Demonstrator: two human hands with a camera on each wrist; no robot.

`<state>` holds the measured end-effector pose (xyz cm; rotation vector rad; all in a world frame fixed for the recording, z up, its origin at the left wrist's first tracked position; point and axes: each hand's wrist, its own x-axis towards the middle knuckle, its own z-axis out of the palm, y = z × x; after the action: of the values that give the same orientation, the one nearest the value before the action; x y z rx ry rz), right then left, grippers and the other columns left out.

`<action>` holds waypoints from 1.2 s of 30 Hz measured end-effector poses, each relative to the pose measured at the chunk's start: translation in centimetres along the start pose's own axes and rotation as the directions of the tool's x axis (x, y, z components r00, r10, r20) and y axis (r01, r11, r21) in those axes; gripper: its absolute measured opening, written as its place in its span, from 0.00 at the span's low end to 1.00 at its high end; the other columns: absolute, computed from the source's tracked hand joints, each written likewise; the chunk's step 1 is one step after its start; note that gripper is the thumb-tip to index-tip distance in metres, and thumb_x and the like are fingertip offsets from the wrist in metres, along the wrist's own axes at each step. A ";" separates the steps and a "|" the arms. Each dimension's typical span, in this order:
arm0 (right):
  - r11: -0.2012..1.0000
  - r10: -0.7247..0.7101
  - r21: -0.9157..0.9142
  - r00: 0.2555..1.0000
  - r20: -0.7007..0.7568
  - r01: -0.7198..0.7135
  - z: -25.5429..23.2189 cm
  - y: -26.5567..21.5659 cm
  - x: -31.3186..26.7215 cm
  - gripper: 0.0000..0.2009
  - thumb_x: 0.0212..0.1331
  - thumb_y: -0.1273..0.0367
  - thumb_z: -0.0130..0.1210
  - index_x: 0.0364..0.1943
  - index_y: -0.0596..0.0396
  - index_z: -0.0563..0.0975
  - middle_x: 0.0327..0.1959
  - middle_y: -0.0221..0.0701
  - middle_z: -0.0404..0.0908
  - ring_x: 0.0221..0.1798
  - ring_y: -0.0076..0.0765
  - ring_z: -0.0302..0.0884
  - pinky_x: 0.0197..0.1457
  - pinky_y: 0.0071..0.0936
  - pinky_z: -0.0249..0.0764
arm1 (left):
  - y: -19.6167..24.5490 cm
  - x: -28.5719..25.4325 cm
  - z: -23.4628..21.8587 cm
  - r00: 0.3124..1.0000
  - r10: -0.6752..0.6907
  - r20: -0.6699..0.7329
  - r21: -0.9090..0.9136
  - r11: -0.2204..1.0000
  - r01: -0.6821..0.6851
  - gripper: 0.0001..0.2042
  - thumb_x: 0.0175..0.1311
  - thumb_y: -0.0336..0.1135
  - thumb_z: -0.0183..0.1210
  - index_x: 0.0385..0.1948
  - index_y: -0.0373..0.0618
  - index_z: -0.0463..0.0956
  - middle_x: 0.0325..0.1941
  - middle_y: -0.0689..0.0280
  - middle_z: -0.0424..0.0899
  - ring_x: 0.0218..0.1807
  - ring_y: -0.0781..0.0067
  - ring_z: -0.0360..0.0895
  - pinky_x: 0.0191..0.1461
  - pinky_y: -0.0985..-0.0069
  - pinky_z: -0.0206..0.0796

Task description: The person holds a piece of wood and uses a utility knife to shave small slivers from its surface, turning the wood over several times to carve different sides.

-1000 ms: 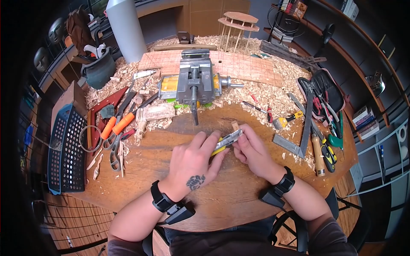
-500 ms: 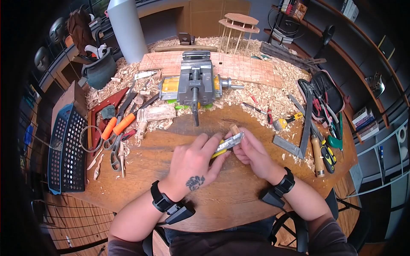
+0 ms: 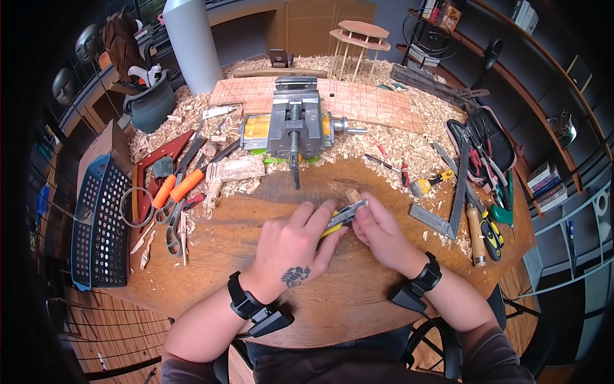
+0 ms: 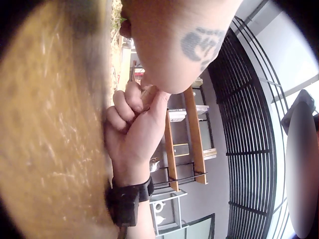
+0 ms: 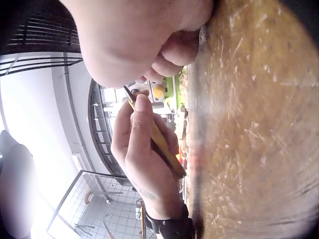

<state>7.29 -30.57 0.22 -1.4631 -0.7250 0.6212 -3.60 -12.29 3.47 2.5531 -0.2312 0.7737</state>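
Observation:
My left hand [image 3: 288, 240] grips a yellow and grey utility knife [image 3: 346, 215], its thumb and fingers around the handle. The front end of the knife points right, up to the right thumb. My right hand [image 3: 385, 235] pinches a small wooden stick [image 3: 352, 194], whose end sticks out beyond the fingers; the rest is covered. Both hands meet low over the front of the wooden table. In the right wrist view, the left thumb lies along the yellow knife handle [image 5: 160, 144]. The left wrist view shows the right fingers [image 4: 122, 112] curled in.
A grey vise [image 3: 294, 121] stands behind the hands among wood shavings [image 3: 377, 141]. Orange-handled tools [image 3: 187, 184], scissors [image 3: 173, 238] and a perforated basket [image 3: 102, 224] lie left. On the right are a metal square [image 3: 459, 192], a wooden-handled tool [image 3: 476, 237] and a tool pouch [image 3: 492, 137].
The knife has rolled: its grey face caught bright light half a second ago and now looks darker and narrower. Both hands keep their grips and have barely shifted.

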 end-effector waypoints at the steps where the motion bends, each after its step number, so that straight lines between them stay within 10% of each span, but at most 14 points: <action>1: 1.000 -0.001 -0.001 1.000 0.001 0.001 0.0 0.0 0.0 0.17 0.83 0.53 0.43 0.46 0.53 0.70 0.29 0.20 0.66 0.31 0.15 0.61 0.34 0.19 0.62 | 0.0 0.0 0.0 1.000 -0.004 0.000 0.015 1.000 0.004 0.18 0.64 0.40 0.68 0.52 0.41 0.80 0.32 0.58 0.80 0.26 0.53 0.83 0.27 0.62 0.75; 13: 0.978 -0.050 -0.207 0.995 -0.086 0.031 -0.2 -0.1 0.1 0.21 0.81 0.52 0.47 0.40 0.58 0.76 0.27 0.22 0.72 0.33 0.21 0.68 0.38 0.26 0.67 | 0.5 0.1 -0.1 0.991 -0.122 -0.049 0.000 0.992 0.122 0.18 0.63 0.38 0.70 0.50 0.40 0.81 0.33 0.56 0.83 0.30 0.51 0.84 0.31 0.62 0.76; 27: 0.961 0.089 0.245 0.985 0.151 -0.124 -0.2 -1.2 -0.5 0.17 0.83 0.53 0.40 0.57 0.51 0.69 0.32 0.19 0.66 0.30 0.13 0.58 0.31 0.15 0.58 | 0.1 0.1 -0.5 0.998 -0.043 0.053 -0.012 0.999 0.044 0.19 0.62 0.39 0.70 0.51 0.41 0.81 0.35 0.57 0.83 0.30 0.51 0.84 0.31 0.62 0.76; 36: 0.999 0.035 -0.030 0.999 0.039 -0.034 -0.3 0.3 -0.2 0.18 0.84 0.54 0.40 0.55 0.53 0.71 0.32 0.22 0.71 0.33 0.16 0.66 0.35 0.19 0.65 | -0.1 -0.1 -0.3 1.000 -0.007 0.030 0.014 1.000 0.007 0.19 0.62 0.39 0.69 0.51 0.41 0.80 0.33 0.58 0.81 0.27 0.52 0.83 0.29 0.63 0.75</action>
<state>7.36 -30.91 -0.04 -1.4962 -0.7442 0.6702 -3.78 -12.07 3.64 2.5787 -0.2274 0.7375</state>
